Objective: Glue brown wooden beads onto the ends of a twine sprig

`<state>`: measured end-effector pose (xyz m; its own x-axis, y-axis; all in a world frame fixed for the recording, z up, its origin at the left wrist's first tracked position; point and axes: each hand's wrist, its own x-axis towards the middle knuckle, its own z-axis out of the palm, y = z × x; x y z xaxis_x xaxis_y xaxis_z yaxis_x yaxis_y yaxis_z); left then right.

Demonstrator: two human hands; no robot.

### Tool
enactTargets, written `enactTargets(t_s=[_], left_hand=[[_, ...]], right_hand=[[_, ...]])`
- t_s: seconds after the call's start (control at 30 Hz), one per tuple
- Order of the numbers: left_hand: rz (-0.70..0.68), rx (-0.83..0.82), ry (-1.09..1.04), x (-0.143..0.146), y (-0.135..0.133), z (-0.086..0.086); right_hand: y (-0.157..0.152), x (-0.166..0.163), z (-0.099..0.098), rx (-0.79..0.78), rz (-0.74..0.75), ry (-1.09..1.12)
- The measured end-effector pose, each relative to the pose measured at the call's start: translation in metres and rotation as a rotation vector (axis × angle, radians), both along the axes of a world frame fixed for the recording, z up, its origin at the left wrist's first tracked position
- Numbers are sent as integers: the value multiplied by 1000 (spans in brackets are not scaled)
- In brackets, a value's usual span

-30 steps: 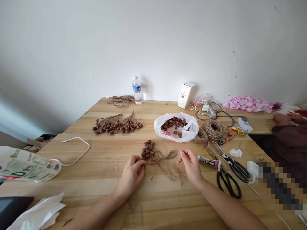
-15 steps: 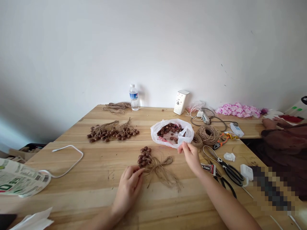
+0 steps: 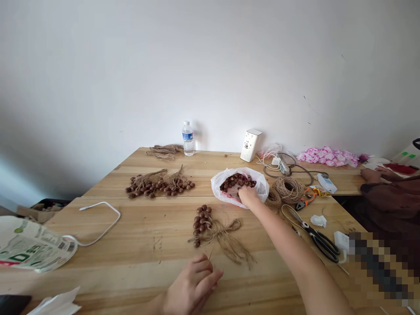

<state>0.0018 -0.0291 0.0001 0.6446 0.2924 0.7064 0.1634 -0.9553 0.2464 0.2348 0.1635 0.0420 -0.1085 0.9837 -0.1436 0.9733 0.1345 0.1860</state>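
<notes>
My right hand [image 3: 247, 195] reaches into a white plastic bag [image 3: 218, 186] of brown nut-like beads [image 3: 236, 178]; its fingertips are hidden among them. Nearer to me, my left hand [image 3: 197, 282] hovers low over the table, fingers curled, with a thin strand of twine [image 3: 211, 251] showing at the fingers. Just beyond it lies a bunch of brown beads [image 3: 201, 221] tied to looped twine [image 3: 226, 232], its loose ends spread to the right.
Finished-looking bead bunches [image 3: 160, 186] lie at back left, near a water bottle [image 3: 188, 139]. On the right are twine coils [image 3: 288, 189], scissors [image 3: 320, 240], pliers [image 3: 305, 201] and a charger [image 3: 341, 240]. A white cable [image 3: 111, 209] curls at left. Another person's sleeve [image 3: 390, 197] is at far right.
My right hand has gone from the bag's near rim into the bag. My left hand has drawn back from the bead bunch towards me. The view has shifted slightly.
</notes>
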Motion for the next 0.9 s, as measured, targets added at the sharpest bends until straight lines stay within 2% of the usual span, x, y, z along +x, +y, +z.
enactTargets(t_s=[0.13,0.4,0.67,0.9], left_hand=[[-56,12,50,3,-2,-5],[-31,24,88,5,-3,-4],[-23,4,100,5,-3,-6],[-23,3,107,6,-4,-1]], right_hand=[[-1,3,-1,26,5,-68],[-4,17,-3,129,64,-78],[-5,14,0,77,85,-60],[-8,10,9,55,57,-79]])
